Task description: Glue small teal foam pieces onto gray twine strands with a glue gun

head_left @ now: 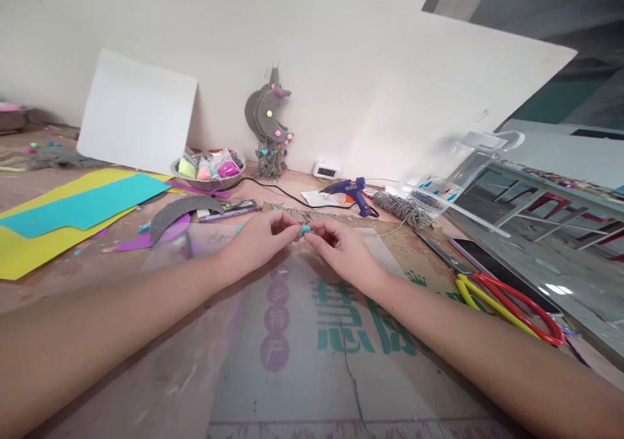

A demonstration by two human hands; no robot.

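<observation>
Both hands meet over the middle of the table, above a printed cardboard sheet (302, 335). My left hand (260, 234) and my right hand (341, 247) each pinch a small turquoise piece (305, 230) between their fingertips. The piece is tiny and partly hidden by the fingers. A strip of corrugated cardboard (312, 216) lies just beyond the hands.
A blue glue gun (351, 193) and a grey yarn bundle (402, 208) lie behind right. Red and yellow scissors (507, 299) rest at right beside a phone (487, 260). A metal bowl (207, 169) of coloured bags, a grey moon ornament (270, 117), and yellow (29, 250) and teal foam sheets (88, 205) sit left.
</observation>
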